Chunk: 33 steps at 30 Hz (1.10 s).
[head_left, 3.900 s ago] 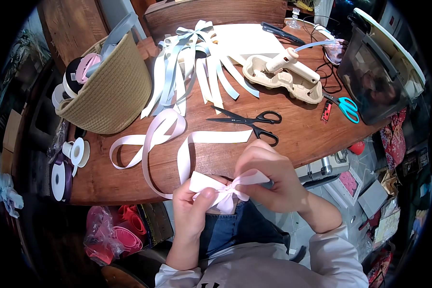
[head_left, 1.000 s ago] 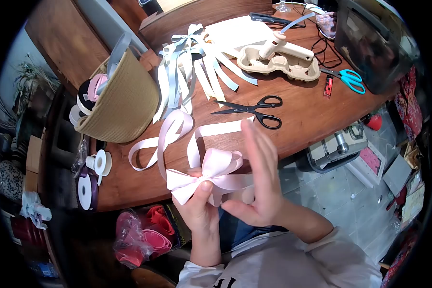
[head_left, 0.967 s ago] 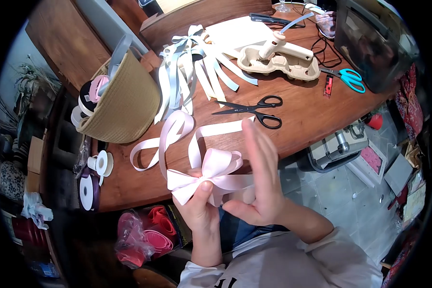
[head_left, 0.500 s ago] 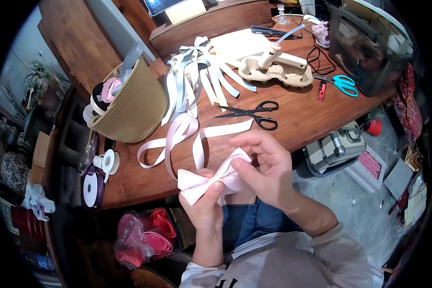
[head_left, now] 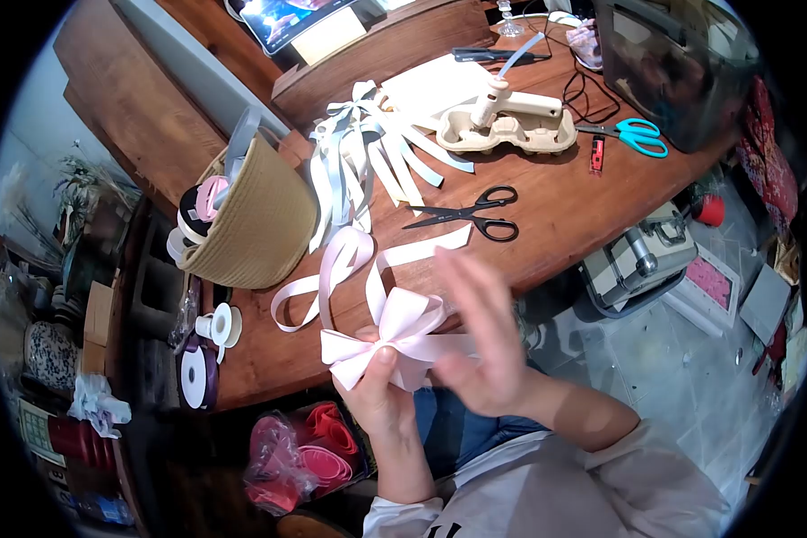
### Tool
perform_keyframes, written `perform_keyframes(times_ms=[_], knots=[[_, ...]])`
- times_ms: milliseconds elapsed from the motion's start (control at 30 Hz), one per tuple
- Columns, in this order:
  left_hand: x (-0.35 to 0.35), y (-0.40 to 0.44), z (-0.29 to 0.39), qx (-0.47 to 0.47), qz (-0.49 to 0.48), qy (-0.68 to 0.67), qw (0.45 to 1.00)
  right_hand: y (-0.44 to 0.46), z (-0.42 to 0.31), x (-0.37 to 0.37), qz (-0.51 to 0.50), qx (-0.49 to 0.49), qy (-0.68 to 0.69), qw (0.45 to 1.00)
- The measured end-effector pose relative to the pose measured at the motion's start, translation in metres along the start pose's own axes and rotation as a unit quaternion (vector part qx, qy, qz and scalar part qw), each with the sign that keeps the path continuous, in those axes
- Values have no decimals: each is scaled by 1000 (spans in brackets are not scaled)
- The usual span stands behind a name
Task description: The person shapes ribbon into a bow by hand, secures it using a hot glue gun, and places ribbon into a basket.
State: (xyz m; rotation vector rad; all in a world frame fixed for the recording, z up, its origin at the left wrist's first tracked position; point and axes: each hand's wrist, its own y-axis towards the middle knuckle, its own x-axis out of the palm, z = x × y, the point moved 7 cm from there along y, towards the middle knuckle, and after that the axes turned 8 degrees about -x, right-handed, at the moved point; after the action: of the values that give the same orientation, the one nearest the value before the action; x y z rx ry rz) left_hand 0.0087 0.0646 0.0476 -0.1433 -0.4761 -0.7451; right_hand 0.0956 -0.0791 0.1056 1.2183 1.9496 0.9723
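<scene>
A pale pink ribbon bow (head_left: 408, 325) with several full loops is pinched at its middle by my left hand (head_left: 378, 394), the thumb pressing on the front. Just right of the bow, my right hand (head_left: 489, 336) is blurred by motion, its fingers stretched out and apart from the thumb. Nothing shows in its grasp. From the bow, a long pink ribbon (head_left: 336, 264) runs back over the table in a curl, with another length trailing to the right. Black-handled scissors (head_left: 471, 215) lie behind the bow with their blades pointing left.
A woven basket (head_left: 260, 215) with ribbon spools stands left on the wooden table (head_left: 547, 211). Tied ribbon strips (head_left: 359, 152) lie near the back. A glue gun (head_left: 489, 100) rests in a cardboard tray (head_left: 538, 139), beside teal scissors (head_left: 641, 139). Spools (head_left: 197, 372) sit at the left edge.
My right hand has let go of the bow and moved slightly away with its fingers extended. The bow's upper loop now stands fuller and rounder. The view has shifted slightly.
</scene>
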Motion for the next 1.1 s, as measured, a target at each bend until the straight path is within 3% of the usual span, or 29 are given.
perform_keyframes(times_ms=[100, 133, 267, 367, 400, 533, 667, 767, 800, 900, 933, 967, 1033, 1100], knots=[[13, -2, 2, -1, 17, -51, 999, -1, -1, 19, -81, -34, -3, 996], [9, 0, -1, -11, 9, -46, 999, -2, -1, 11, -2, 1, 33, 999], [12, 0, -1, -3, 17, -46, 999, 1, 6, 22, -140, -33, -36, 989], [14, 3, 0, -7, 29, -42, 999, -4, 29, 0, 87, 125, 170, 974], [14, 4, 0, -7, 31, -44, 999, -6, 36, -4, 114, 123, 163, 972], [11, 9, -5, -23, 32, -51, 998, -12, 21, 27, -174, 40, 106, 978], [11, 9, -1, -10, 28, -52, 998, -5, 31, 11, 7, 99, 207, 973], [11, 8, -2, -18, 17, -69, 997, -10, 24, 37, -204, 35, 158, 965], [10, 8, -2, -14, 28, -64, 997, -11, 24, 35, -109, 65, 197, 972], [10, 9, -3, -1, 36, -63, 997, -9, 36, 7, 48, 54, 124, 990], [12, 9, -2, 2, 25, -64, 998, -7, 34, 9, -1, 53, 127, 990], [13, 9, 0, 3, 15, -62, 998, -12, 33, 22, -116, 53, 137, 982], [12, 7, 0, 12, 35, -47, 998, -10, 27, 34, -101, 61, 199, 973], [12, 7, 1, 18, 25, -9, 999, 1, 31, 18, -27, 53, 166, 984]])
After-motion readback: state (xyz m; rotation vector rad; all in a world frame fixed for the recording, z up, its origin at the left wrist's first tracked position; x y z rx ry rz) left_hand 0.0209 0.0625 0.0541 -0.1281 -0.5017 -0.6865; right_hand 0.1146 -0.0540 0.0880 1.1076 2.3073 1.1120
